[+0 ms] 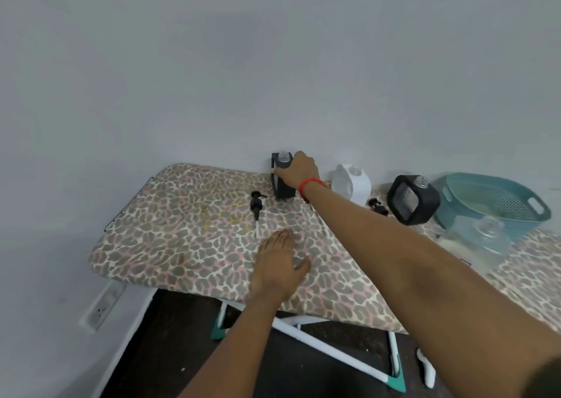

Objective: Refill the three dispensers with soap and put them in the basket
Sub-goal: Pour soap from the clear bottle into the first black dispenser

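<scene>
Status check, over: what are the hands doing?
Right hand gripping black dispenser by the wall. Left hand flat on board, empty. Pump lying loose. Basket unobstructed.

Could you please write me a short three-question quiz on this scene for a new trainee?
1. True or false: the right hand grips the black dispenser by the wall.
2. Which container stands nearest the teal basket? A) the white dispenser B) the clear jug C) the loose pump
3. What does the left hand rest on?

Key:
1. True; its fingers wrap the dispenser's side.
2. B.
3. The patterned board cover, palm down, holding nothing.
</scene>
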